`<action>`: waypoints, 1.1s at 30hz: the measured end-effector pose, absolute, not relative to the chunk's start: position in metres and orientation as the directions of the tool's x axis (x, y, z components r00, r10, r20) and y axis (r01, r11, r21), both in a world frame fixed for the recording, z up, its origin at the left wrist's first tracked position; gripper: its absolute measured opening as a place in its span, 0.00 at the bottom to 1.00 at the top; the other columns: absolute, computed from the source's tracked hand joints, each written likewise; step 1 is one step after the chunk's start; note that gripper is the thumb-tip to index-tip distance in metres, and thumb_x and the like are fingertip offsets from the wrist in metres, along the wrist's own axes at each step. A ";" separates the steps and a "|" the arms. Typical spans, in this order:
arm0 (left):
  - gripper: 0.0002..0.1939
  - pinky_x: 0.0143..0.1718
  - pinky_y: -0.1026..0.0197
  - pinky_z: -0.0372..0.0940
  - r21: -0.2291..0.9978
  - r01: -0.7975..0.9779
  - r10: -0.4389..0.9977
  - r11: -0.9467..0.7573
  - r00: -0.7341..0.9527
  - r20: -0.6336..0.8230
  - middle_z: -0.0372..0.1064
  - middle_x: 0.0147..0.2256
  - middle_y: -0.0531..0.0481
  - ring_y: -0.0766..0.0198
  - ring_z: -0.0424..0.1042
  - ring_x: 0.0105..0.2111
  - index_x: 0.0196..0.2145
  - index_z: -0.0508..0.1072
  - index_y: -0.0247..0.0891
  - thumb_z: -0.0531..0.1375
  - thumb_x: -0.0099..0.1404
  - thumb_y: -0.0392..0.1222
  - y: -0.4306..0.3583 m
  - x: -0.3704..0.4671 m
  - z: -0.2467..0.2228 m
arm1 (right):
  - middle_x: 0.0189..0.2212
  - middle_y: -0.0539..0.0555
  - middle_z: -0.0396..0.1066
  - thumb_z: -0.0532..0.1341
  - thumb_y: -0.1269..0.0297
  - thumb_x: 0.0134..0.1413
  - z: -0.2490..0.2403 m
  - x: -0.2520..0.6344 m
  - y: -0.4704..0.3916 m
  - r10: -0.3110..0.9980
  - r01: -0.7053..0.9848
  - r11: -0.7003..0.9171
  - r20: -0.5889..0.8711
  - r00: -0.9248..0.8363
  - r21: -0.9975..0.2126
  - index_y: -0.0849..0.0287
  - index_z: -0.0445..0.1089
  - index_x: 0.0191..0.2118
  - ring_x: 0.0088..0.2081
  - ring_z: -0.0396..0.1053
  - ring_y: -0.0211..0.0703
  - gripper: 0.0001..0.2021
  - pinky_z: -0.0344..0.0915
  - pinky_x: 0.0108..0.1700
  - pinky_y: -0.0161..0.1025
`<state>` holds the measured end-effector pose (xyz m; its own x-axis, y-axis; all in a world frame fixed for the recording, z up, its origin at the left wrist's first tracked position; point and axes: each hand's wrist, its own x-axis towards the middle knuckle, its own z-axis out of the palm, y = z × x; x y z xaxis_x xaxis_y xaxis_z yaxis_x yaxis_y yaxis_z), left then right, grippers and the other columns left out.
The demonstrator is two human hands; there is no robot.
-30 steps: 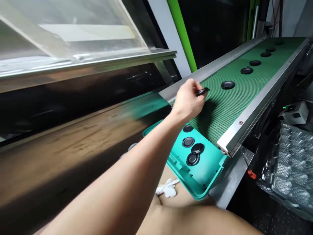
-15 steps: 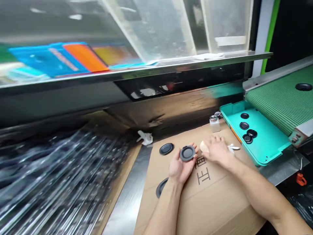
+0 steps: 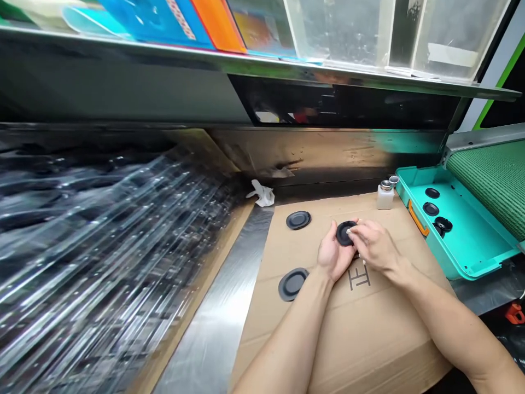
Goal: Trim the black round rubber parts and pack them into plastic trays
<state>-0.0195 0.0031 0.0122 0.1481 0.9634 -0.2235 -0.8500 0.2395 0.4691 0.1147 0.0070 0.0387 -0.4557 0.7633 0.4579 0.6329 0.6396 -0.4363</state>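
Note:
My left hand [image 3: 333, 253] is palm up, its fingers curled round a black oval rubbery disc [image 3: 343, 236] with a raised rim. Over it, my right hand [image 3: 375, 243] pinches a small white wad against the disc's face; its material is too small to make out. Two more dark oval discs lie on the cardboard sheet [image 3: 369, 339]: a far disc [image 3: 298, 220] and a near disc [image 3: 292, 284] beside my left forearm.
A small bottle with a metal top [image 3: 384, 196] stands at the cardboard's back edge. To the right, a turquoise tray [image 3: 476, 254] holds several black parts beside a green conveyor belt [image 3: 492, 169]. Clear plastic trays [image 3: 123, 246] fill the left. A crumpled white glove [image 3: 262, 192] lies behind.
My right hand has come left from the cardboard to the disc in my left hand, now with a white wad at its fingertips. The camera view has shifted.

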 end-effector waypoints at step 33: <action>0.22 0.58 0.46 0.66 0.481 -0.872 0.988 0.095 0.025 -0.151 0.74 0.51 0.42 0.52 0.73 0.53 0.42 0.76 0.38 0.47 0.75 0.53 -0.001 -0.011 0.011 | 0.42 0.57 0.68 0.53 0.72 0.66 0.030 0.094 -0.008 0.758 0.723 0.646 0.312 -0.572 -0.244 0.60 0.73 0.45 0.44 0.63 0.47 0.11 0.63 0.47 0.40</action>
